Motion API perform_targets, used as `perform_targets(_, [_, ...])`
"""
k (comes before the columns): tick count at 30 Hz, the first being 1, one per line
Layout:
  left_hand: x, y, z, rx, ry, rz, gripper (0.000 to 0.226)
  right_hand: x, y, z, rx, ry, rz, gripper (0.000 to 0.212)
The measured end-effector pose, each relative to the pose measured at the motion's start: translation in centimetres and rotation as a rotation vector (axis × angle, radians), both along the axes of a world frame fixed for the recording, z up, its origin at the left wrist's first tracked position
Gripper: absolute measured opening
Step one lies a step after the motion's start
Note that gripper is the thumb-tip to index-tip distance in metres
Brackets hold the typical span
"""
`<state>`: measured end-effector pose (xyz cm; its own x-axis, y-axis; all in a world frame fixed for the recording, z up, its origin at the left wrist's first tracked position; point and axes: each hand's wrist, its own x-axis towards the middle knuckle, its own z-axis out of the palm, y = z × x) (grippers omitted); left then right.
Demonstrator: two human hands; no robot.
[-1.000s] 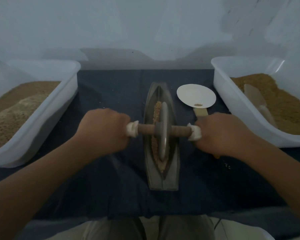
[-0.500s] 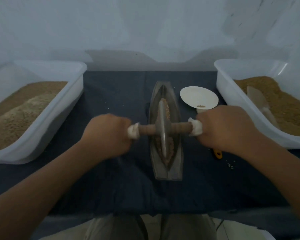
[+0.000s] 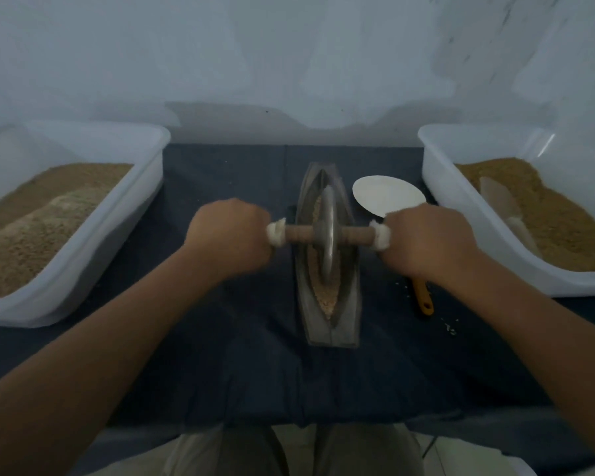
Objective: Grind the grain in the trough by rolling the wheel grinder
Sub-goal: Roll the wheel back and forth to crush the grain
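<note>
A grey boat-shaped trough [image 3: 349,300] lies lengthwise on the dark cloth, with tan grain [image 3: 325,300] along its groove. The metal wheel grinder [image 3: 327,235] stands upright in the groove at the trough's far half, on a wooden axle with white-wrapped ends. My left hand [image 3: 229,235] grips the left end of the axle. My right hand [image 3: 430,237] grips the right end. The grain under and beyond the wheel is mostly hidden.
A white tub [image 3: 93,235] of grain stands at the left. Another white tub [image 3: 461,218] with grain and a scoop [image 3: 502,207] stands at the right. A white spoon-like paddle [image 3: 385,195] with a yellow handle [image 3: 423,297] lies right of the trough. The wall is close behind.
Both hands have pushed the wheel away from me along the trough, from its near half toward the far half. More grain shows at the near end.
</note>
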<state>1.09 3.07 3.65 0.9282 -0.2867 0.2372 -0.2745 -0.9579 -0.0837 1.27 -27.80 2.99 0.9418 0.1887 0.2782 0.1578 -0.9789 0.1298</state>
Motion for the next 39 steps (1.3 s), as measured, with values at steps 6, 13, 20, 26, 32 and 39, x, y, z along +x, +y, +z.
perform_targets(6, [-3.2,1.9,-3.1,-0.112,-0.153,-0.067,0.038,-0.8,-0.4,-1.0,-0.081,-0.018,0.124,0.037])
perform_targets(13, [5.4,-1.6,0.1,-0.055,0.006,0.108,0.028,3.7,1.8,2.4,-0.022,0.005,-0.061,0.035])
perform_targets(20, [-4.5,2.4,-2.4,-0.01,-0.211,-0.134,0.056,-5.8,1.2,1.9,-0.145,-0.072,0.024,0.047])
perform_targets(26, [1.9,-0.3,-2.0,-0.014,-0.17,0.057,0.042,1.1,1.3,1.2,-0.016,0.044,-0.034,0.035])
perform_targets(32, [3.6,-0.8,-0.5,-0.025,-0.026,0.06,0.03,1.9,1.6,1.9,0.014,0.052,-0.087,0.03])
perform_targets(39, [-4.4,2.7,-3.4,-0.001,-0.174,-0.09,0.055,-4.2,0.4,1.0,-0.161,0.068,0.031,0.024])
